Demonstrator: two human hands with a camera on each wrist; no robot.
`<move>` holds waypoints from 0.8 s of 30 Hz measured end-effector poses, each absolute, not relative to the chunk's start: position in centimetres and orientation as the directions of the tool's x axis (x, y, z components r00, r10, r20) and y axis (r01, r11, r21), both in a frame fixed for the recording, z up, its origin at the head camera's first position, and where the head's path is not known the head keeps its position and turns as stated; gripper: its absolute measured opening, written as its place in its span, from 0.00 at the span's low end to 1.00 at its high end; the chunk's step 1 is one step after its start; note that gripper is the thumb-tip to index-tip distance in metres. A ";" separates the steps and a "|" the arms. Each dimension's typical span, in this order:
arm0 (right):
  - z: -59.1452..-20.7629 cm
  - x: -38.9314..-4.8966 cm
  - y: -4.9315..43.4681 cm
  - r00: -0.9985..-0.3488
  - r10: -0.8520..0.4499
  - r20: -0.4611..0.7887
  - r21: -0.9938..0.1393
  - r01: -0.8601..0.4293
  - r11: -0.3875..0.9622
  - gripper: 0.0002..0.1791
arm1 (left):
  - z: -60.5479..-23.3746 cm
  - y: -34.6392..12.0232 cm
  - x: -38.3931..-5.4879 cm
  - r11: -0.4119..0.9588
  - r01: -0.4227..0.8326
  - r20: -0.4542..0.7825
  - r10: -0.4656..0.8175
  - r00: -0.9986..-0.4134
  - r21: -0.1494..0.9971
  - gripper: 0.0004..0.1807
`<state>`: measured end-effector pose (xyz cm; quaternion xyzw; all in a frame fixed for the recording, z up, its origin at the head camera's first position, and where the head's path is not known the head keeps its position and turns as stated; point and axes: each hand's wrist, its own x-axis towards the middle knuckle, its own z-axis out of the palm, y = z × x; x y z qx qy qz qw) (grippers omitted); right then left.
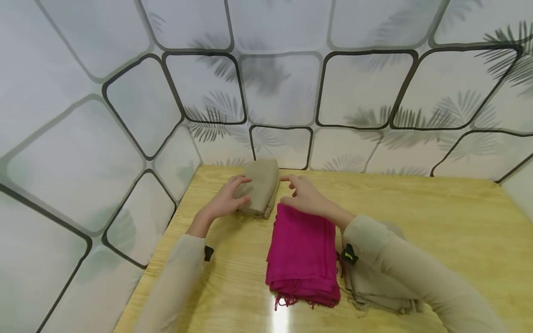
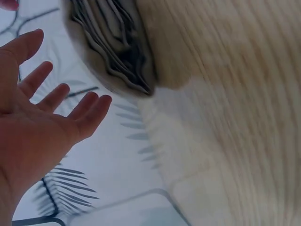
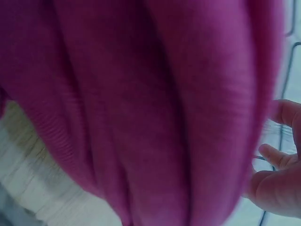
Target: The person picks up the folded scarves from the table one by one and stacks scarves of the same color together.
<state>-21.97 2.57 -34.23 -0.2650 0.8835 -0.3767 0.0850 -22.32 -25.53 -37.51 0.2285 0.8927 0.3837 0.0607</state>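
In the head view a folded beige scarf (image 1: 260, 182) lies at the back left of the table by the wall. My left hand (image 1: 226, 198) hovers at its left side, fingers spread and holding nothing. To the scarf's right is my right hand (image 1: 306, 196), fingers loosely bent with nothing between them, over the far end of a folded magenta scarf (image 1: 304, 254). That scarf has fringes at its near end. The left wrist view shows the beige scarf's layered edge (image 2: 117, 47) beyond the fingertips. Magenta folds (image 3: 155, 113) fill most of the right wrist view.
A second folded beige scarf (image 1: 379, 284) lies right of the magenta one, partly hidden under my right forearm. The wooden table (image 1: 449, 222) meets a patterned wall covering (image 1: 283, 92) at the back and left.
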 end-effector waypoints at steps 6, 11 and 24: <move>-35.5 -24.0 1.1 -0.849 -0.529 -0.012 -0.655 -0.393 0.645 0.36 | -38.7 -26.6 -24.9 0.594 0.294 0.004 0.439 -0.898 0.749 0.32; -36.4 -24.9 0.4 -0.841 -0.536 -0.080 -0.618 -0.380 0.688 0.38 | -39.4 -27.1 -26.2 0.518 0.222 -0.032 0.435 -0.900 0.826 0.31; -39.9 -26.0 0.5 -0.843 -0.516 -0.151 -0.690 -0.284 0.666 0.40 | -41.1 -27.3 -28.0 0.392 0.194 0.001 0.441 -0.898 0.899 0.28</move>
